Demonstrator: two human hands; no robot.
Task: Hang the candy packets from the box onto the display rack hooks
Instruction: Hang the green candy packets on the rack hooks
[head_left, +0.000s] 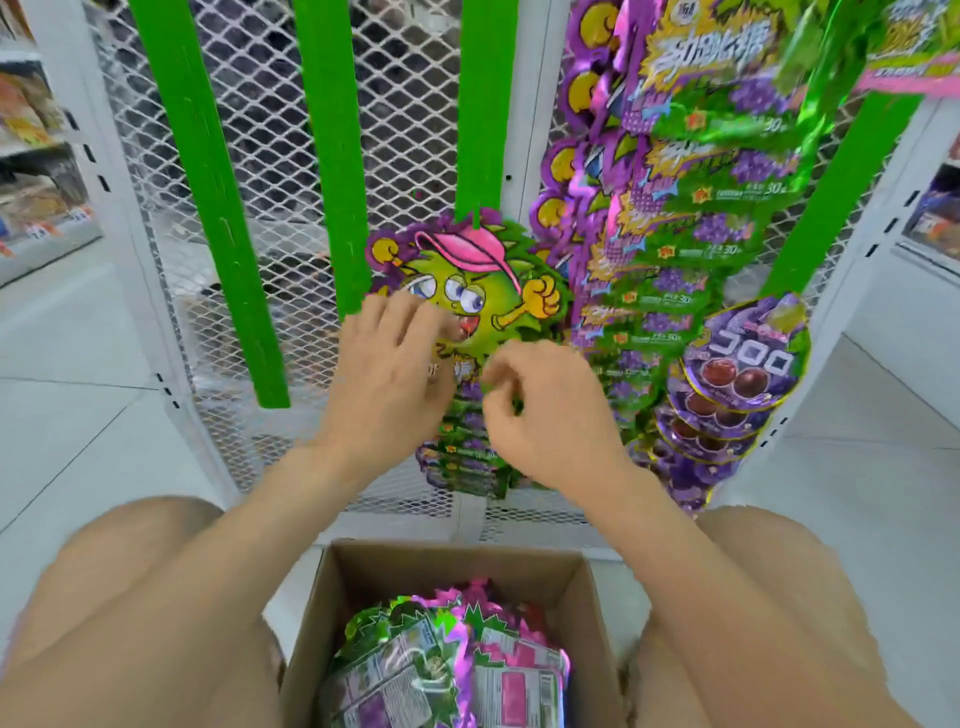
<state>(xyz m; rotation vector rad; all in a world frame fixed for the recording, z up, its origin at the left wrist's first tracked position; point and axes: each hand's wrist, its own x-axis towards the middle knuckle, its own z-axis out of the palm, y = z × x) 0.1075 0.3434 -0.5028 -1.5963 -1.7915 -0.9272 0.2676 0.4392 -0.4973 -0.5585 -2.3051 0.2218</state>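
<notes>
Single head-worn wide-angle view looked forward and downward at close range; mesh display rack (291, 156) beyond the fingers (400, 312), cardboard box (452, 561) beneath them.

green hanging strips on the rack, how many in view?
4. Left strip, middle strip and third strip, which ends above the cartoon packet, hang side by side; the fourth strip slants at far right. Hung packets may hide more.
</notes>
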